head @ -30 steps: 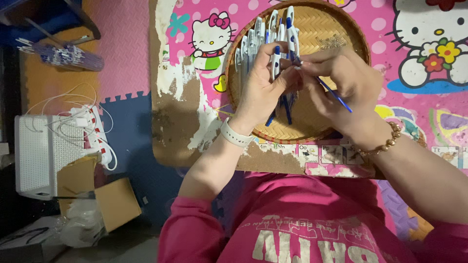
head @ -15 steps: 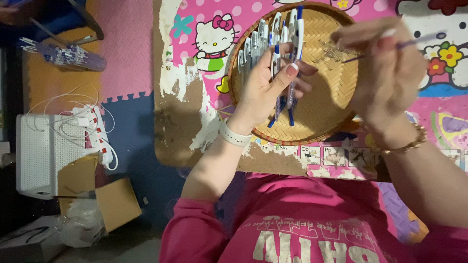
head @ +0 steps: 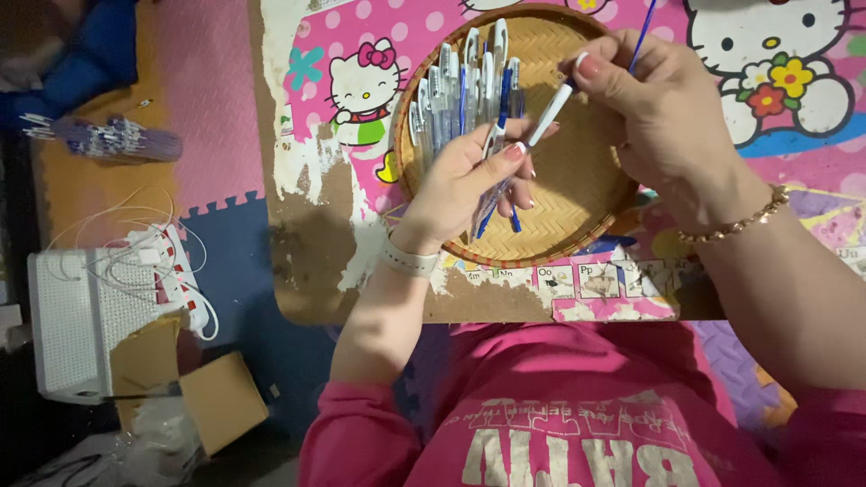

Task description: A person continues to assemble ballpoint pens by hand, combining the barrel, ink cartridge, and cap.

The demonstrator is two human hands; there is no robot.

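Observation:
My left hand [head: 469, 185] grips a fanned bundle of several pens [head: 465, 86] with clear and white barrels and blue tips, held over a round woven basket tray [head: 586, 212]. My right hand [head: 654, 108] is above the tray's right side. Its fingers pinch a white pen barrel [head: 548, 115] whose lower end meets the bundle at my left fingertips. A thin blue refill [head: 642, 32] sticks up from the same hand. Both hands are over a worn board covered with a pink cartoon cat print [head: 361, 86].
A bundle of pen parts [head: 113, 140] lies on the foam mat at the far left. A white perforated box [head: 68, 325] with a power strip [head: 176, 280] and cords sits at lower left, next to a cardboard box [head: 221, 401]. Foam puzzle mats cover the floor.
My right hand lifted away to the right with the thin refill, then came back toward the bundle holding a white barrel. The left hand kept its grip on the pens.

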